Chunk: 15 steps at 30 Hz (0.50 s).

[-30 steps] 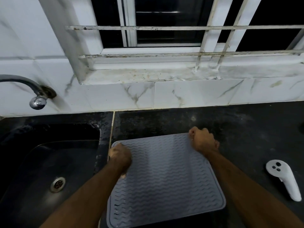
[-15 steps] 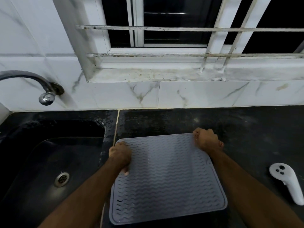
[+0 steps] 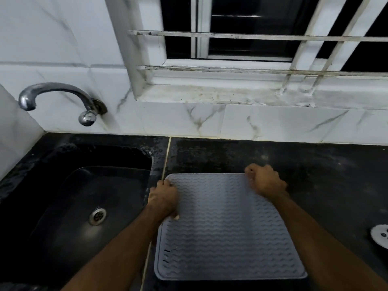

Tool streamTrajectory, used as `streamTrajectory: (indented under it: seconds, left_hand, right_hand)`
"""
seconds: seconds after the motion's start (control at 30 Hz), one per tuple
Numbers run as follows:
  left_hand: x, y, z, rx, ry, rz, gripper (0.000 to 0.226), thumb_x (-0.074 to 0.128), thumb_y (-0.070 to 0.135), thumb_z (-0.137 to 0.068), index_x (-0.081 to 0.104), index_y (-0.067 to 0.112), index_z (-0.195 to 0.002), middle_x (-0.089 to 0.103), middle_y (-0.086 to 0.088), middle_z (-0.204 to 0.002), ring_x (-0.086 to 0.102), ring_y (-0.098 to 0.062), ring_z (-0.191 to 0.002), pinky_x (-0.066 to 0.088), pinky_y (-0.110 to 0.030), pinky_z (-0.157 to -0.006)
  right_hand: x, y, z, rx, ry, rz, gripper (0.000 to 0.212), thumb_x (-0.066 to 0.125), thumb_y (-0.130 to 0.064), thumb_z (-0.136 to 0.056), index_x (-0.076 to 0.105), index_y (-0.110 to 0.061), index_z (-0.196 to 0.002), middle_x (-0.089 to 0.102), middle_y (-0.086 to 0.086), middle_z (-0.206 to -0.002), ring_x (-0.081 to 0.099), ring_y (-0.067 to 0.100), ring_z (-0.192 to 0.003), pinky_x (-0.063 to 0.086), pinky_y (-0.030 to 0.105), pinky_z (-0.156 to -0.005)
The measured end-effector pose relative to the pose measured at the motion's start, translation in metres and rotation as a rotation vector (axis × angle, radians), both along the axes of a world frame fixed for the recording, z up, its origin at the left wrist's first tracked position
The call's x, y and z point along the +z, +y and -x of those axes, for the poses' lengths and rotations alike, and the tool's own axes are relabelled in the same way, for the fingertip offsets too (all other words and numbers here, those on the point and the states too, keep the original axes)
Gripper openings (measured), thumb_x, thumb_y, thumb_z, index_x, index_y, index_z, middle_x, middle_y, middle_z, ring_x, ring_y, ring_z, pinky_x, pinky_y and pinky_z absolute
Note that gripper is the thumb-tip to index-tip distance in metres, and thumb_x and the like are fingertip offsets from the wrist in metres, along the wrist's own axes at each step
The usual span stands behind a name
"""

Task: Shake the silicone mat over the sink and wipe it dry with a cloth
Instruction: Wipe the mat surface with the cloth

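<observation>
Your left hand (image 3: 163, 199) and right hand (image 3: 265, 180) each hold a far corner of the silicone mat (image 3: 226, 227) in a closed grip; the sink (image 3: 69, 206) lies at frame left (nearer your left hand).

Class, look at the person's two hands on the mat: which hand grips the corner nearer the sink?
The left hand, at the silicone mat's far-left corner beside the sink; the right hand holds the far-right corner.

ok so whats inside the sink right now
Inside the black sink only the round metal drain shows, and the basin looks bare around it. The near corner is covered by the left hand and its forearm, so that part can't be checked.
</observation>
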<state>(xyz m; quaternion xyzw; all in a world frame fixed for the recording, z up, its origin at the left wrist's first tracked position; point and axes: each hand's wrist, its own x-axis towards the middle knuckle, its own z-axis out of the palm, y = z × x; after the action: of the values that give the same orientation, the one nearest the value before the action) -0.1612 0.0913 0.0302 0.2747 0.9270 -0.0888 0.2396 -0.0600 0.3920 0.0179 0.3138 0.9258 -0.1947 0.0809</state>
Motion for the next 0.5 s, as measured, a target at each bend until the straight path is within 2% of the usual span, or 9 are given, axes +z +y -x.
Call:
streamTrajectory:
  seconds: [0.1,0.2,0.3,0.37,0.5]
  left_hand:
    - [-0.003,-0.007,-0.001,-0.006,0.063,0.014,0.084,0.080,0.048,-0.073,0.045,0.013,-0.141,0.036,-0.011,-0.144,0.033,-0.032,-0.131,0.036,-0.052,-0.105]
    - [-0.002,-0.007,0.000,-0.009,0.086,0.063,0.087,0.077,0.057,-0.074,0.042,0.019,-0.144,0.035,-0.010,-0.144,0.031,-0.032,-0.131,0.035,-0.050,-0.105]
    - [-0.003,-0.008,-0.001,0.026,0.057,0.106,0.101,0.076,0.067,-0.068,0.037,0.019,-0.148,0.034,-0.009,-0.145,0.029,-0.031,-0.133,0.033,-0.050,-0.107]
    - [-0.003,-0.009,-0.002,0.050,0.051,0.112,0.101,0.076,0.067,-0.069,0.038,0.018,-0.148,0.033,-0.008,-0.145,0.028,-0.031,-0.134,0.033,-0.050,-0.108]
    - [0.003,-0.004,-0.001,0.012,0.065,0.152,0.098,0.077,0.065,-0.071,0.040,0.017,-0.148,0.033,-0.008,-0.146,0.029,-0.030,-0.133,0.034,-0.048,-0.106]
  right_hand:
    - [0.000,-0.072,0.036,0.323,0.114,0.068,0.032,0.057,-0.029,-0.088,0.057,-0.047,-0.114,0.057,0.001,-0.113,0.058,0.029,-0.102,0.052,0.045,-0.087]
    - [-0.002,-0.138,0.072,0.502,0.089,0.134,0.043,0.060,-0.029,-0.085,0.051,-0.049,-0.122,0.053,0.000,-0.119,0.055,0.030,-0.106,0.050,0.045,-0.093]
    - [-0.010,-0.167,0.095,0.562,0.015,0.183,0.051,0.062,-0.022,-0.085,0.046,-0.054,-0.122,0.048,0.007,-0.124,0.051,0.037,-0.109,0.043,0.044,-0.098]
    - [-0.017,-0.173,0.102,0.560,-0.005,0.184,0.055,0.061,-0.017,-0.085,0.049,-0.055,-0.122,0.049,0.008,-0.124,0.051,0.038,-0.109,0.040,0.043,-0.097]
    - [-0.019,-0.172,0.103,0.601,0.001,0.130,0.050,0.063,-0.027,-0.087,0.047,-0.052,-0.127,0.053,0.008,-0.123,0.050,0.035,-0.109,0.037,0.041,-0.090]
